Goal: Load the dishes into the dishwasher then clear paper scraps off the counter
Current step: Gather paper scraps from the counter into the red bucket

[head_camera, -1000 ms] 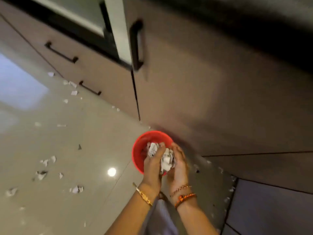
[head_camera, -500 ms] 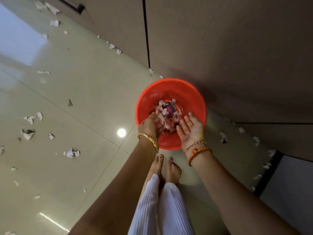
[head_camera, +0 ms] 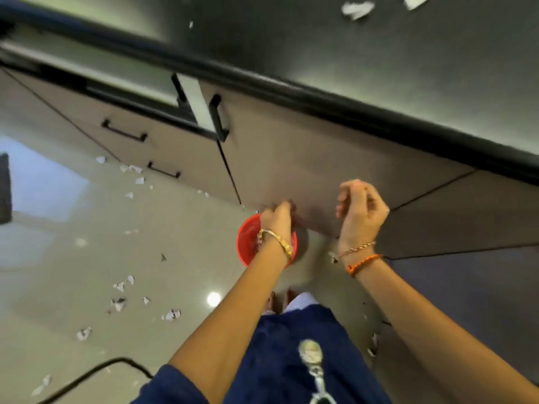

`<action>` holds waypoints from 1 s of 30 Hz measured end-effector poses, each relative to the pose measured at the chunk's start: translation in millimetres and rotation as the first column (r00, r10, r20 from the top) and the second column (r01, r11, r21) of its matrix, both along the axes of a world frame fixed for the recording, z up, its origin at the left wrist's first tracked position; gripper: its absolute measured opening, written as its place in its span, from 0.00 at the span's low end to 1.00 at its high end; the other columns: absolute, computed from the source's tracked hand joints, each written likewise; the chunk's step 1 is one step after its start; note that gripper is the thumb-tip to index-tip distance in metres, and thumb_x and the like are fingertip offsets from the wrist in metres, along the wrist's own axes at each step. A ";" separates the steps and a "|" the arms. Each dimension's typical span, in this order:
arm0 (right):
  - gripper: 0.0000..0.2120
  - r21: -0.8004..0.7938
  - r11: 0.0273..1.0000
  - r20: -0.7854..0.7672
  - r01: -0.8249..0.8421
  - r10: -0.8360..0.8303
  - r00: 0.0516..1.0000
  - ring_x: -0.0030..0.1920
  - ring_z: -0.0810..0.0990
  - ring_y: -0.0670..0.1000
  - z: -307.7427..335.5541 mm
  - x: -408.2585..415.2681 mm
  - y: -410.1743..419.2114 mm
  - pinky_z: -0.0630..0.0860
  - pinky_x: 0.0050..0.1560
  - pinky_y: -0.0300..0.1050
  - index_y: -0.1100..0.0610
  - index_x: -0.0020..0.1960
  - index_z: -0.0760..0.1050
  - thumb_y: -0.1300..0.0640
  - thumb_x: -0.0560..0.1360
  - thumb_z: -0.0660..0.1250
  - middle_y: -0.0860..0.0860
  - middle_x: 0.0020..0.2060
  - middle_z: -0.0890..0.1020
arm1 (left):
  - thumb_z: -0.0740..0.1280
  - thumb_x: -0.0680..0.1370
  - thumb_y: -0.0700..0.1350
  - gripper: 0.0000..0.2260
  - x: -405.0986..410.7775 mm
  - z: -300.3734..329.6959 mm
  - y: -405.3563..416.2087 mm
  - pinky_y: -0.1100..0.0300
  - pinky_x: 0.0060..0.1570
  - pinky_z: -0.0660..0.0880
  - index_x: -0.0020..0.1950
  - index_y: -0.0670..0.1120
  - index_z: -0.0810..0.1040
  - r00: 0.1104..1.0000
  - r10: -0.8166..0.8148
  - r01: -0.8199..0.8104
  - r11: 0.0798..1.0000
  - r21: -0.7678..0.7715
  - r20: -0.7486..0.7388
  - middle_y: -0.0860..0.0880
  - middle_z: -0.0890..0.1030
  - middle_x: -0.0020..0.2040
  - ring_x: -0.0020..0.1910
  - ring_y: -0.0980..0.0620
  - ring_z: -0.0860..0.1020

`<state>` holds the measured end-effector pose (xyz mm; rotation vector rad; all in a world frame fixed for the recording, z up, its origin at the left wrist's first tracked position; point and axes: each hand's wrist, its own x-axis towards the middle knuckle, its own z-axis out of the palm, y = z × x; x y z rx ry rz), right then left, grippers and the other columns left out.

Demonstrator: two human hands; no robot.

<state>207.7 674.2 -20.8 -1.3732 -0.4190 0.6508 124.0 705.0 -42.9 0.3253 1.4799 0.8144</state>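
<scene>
Person is standing over a red bucket (head_camera: 248, 243) on the floor (head_camera: 73, 258), just in front of the cabinet door (head_camera: 306, 170). Left hand (head_camera: 277, 221) is hanging over the bucket w/ fingers pointing down; blurred, so can't tell if it's pinching anything. Right hand (head_camera: 360, 211) is hovering up beside it, clear of the bucket, fingers loosely curled, nothing visible in them.

Paper scraps (head_camera: 119, 301) are lying scattered across the floor to the left, more along the cabinet base, and at least 2 white bits (head_camera: 357, 8) are sitting up on the dark counter (head_camera: 379, 53). Some pale bits are showing inside the bucket too.

Handling, prob.: scraps are light, soft, crumply, nothing fragile. They're likely drifting w/ any draught, so best gathering several into a cupped palm or pinching each 1 by an edge. On the glossy floor flat bits may be sliding rather than lifting.

No brand, label or readable writing is showing anywhere.
</scene>
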 end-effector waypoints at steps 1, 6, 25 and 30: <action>0.08 0.077 0.997 0.107 0.007 -0.015 0.994 0.22 0.67 0.41 21.0 12.1 -10.2 0.64 0.22 0.34 0.54 0.34 0.75 0.58 0.71 0.62 0.43 0.23 0.74 | 0.63 0.76 0.37 0.08 10.4 21.7 -2.6 0.68 0.22 0.67 0.37 0.44 0.73 1.000 -0.013 0.012 0.998 0.069 0.017 0.50 0.75 0.30 0.25 0.56 0.71; 0.10 0.282 0.955 0.476 0.095 -0.226 0.850 0.25 0.70 0.44 92.5 88.4 -49.0 0.67 0.27 0.37 0.46 0.42 0.76 0.59 0.74 0.60 0.48 0.30 0.75 | 0.64 0.76 0.39 0.10 83.4 115.2 -14.9 0.70 0.24 0.67 0.35 0.47 0.74 0.934 -0.333 0.254 0.870 0.423 0.125 0.56 0.75 0.26 0.22 0.61 0.72; 0.17 -0.393 0.919 0.782 -0.025 0.349 0.517 0.47 0.76 0.52 119.2 429.7 15.4 0.72 0.49 0.29 0.61 0.58 0.77 0.64 0.69 0.71 0.55 0.52 0.76 | 0.62 0.77 0.39 0.07 392.8 155.1 48.4 0.70 0.28 0.71 0.40 0.45 0.73 0.956 -0.102 -0.004 0.933 0.360 0.276 0.49 0.74 0.37 0.34 0.55 0.75; 0.28 -0.586 0.805 0.734 -0.098 0.577 0.358 0.67 0.63 0.59 108.9 436.9 74.1 0.59 0.68 0.46 0.54 0.71 0.64 0.54 0.73 0.68 0.60 0.71 0.58 | 0.62 0.77 0.39 0.05 410.6 152.4 73.1 0.68 0.31 0.73 0.42 0.44 0.72 0.948 -0.005 -0.102 0.943 0.317 0.319 0.49 0.74 0.37 0.36 0.54 0.78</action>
